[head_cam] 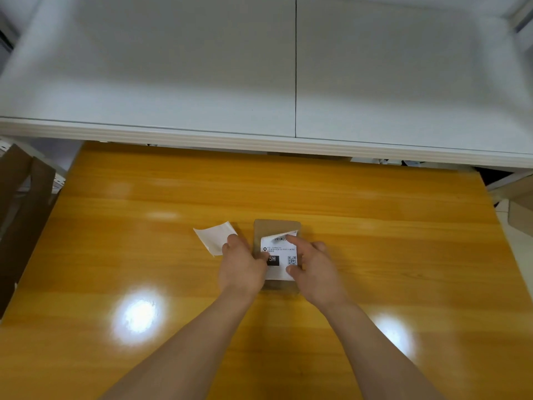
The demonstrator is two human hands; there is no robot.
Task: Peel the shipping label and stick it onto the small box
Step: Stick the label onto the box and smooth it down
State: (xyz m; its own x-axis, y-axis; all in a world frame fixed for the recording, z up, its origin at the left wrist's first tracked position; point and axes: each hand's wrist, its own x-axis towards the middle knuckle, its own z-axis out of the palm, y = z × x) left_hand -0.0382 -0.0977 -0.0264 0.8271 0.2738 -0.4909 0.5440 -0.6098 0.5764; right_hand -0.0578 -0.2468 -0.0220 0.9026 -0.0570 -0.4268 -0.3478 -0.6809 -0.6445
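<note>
Wood table [144,226]; curl-edged printed label [278,249] on box [275,226]; left hand [242,265] pinches liner [215,236], right hand [315,268] flat, pressing it.

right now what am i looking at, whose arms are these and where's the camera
There is no machine here: these are a person's two bare arms, filmed by one wide-angle camera worn on their head, looking down. They work at an orange wooden table, with a white surface beyond it. On the table sits a small brown box. A printed shipping label lies on its top, the far edge curled up. The right hand presses the label down with straight fingers. The left hand appears to hold the blank backing sheet, thumb on the label.
</note>
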